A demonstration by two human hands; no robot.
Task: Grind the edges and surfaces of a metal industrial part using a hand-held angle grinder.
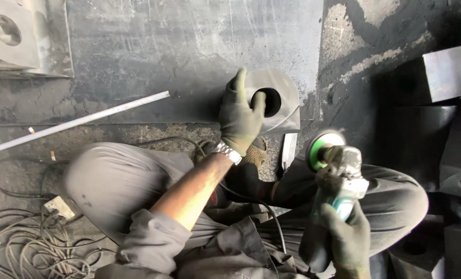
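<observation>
A large dark steel sheet (189, 46) covers the far floor, with a pale metal bar (75, 123) lying slantwise at its near left edge. On the sheet's near right edge stands a grey rounded plate with a hole (282, 95); the gloved left hand (241, 116) is closed on its rim, thumb at the hole. Near right, the gloved right hand (346, 237) is wrapped tight around an angle grinder (336, 165), green disc facing up, clear of the plate. Dark blocks (442, 129) at right are lost in shadow. Tangled cables (29, 243) lie near left, cut off by the frame.
</observation>
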